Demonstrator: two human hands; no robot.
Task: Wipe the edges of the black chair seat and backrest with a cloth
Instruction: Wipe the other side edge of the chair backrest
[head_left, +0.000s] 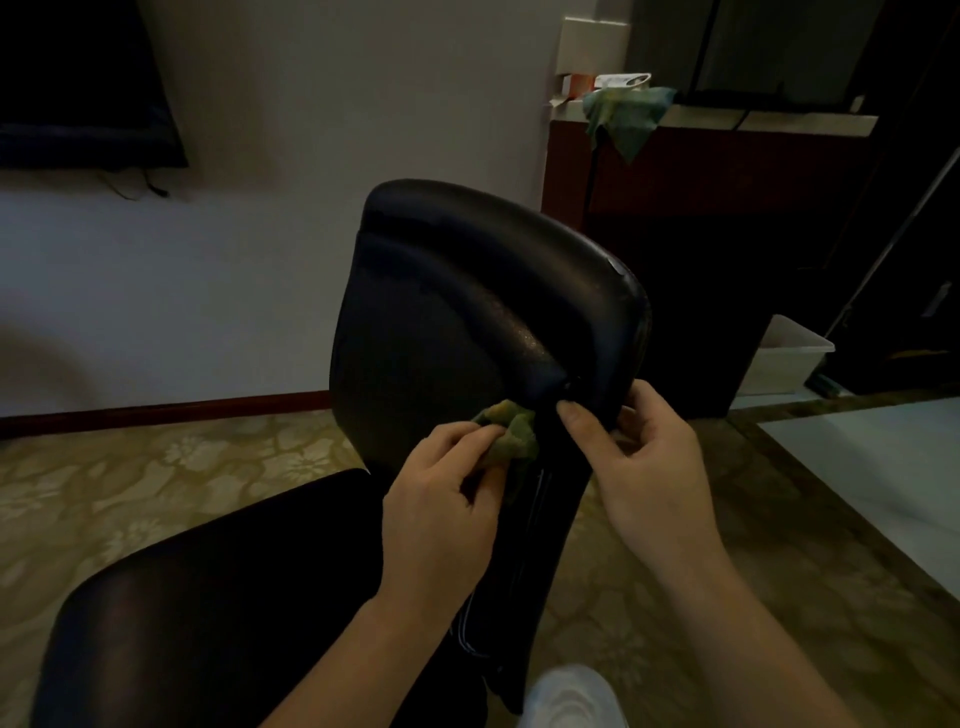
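The black chair's backrest (467, 312) stands in the middle of the view, its back side turned toward me. The black seat (218, 597) spreads out at the lower left. My left hand (441, 499) grips a bunched yellow-green cloth (511, 431) and presses it against the lower part of the backrest, beside the centre support. My right hand (639, 457) holds the backrest's lower right edge, thumb on the near face and fingers curled behind it.
A dark wooden counter (727, 171) stands behind the chair with a second green cloth (626, 117) hanging over its edge. A white bin (784, 358) sits on the floor at right. Patterned carpet (156, 478) surrounds the chair; a shoe (571, 696) shows at the bottom.
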